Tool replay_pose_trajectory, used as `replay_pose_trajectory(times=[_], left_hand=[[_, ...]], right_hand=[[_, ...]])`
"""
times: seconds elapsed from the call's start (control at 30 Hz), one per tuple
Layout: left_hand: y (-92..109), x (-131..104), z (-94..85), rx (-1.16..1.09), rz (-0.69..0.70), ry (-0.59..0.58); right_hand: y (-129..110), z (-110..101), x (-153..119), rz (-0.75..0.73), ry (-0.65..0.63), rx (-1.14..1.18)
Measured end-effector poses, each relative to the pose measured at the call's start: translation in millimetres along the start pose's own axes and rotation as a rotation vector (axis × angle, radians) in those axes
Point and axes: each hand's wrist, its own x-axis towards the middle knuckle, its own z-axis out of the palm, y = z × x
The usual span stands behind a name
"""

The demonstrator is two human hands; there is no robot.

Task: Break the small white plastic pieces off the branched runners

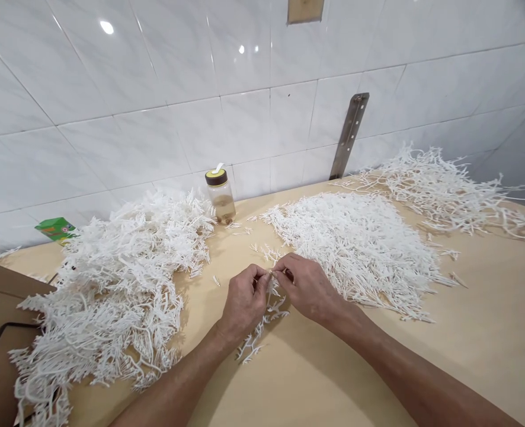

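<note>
My left hand (245,296) and my right hand (304,286) meet at the middle of the wooden table (316,379), thumbs and forefingers pinched together. Between them they grip a white branched piece (254,338), whose twigs hang down below my left hand and show between the two hands. The exact spot where the fingertips meet is too small to make out. Just beyond my right hand spreads a flat pile of thin white pieces (355,237). A taller tangled heap of white branched pieces (124,279) lies to the left of my left hand.
Near the tiled wall (245,124) stands a clear bottle (222,198) with a dark and yellow lid. A green box (54,228) is behind the left heap, a brown carton (5,332) at the left edge. Long white strands (444,190) lie back right; a metal bracket (349,136) leans there.
</note>
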Motion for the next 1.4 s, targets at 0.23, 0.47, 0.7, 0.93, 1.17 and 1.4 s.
replay_pose_trajectory(times=[0.23, 0.47, 0.7, 0.93, 1.17, 1.4], left_hand=[[-2.9, 0.9, 2.2, -0.172, -0.079, -0.070], [1.4, 3.9, 1.3, -0.291, -0.037, 0.127], [1.5, 1.0, -0.4, -0.293, 0.022, 0.106], [2.1, 2.3, -0.5, -0.322, -0.008, 0.085], [6.9, 4.8, -6.8, -0.214, -0.045, -0.028], [2.6, 6.9, -11.5, 0.011, 0.097, 0.005]], right_hand=[[35.8, -9.9, 9.8, 0.128, 0.225, -0.203], [21.3, -36.9, 14.6, 0.256, 0.197, 0.105], [-3.4, -15.8, 6.7, 0.185, -0.176, 0.388], [0.4, -14.7, 5.9, 0.241, -0.159, 0.399], [1.3, -6.2, 3.2, -0.073, 0.074, 0.166], [2.7, -8.3, 4.0, 0.111, -0.021, 0.202]])
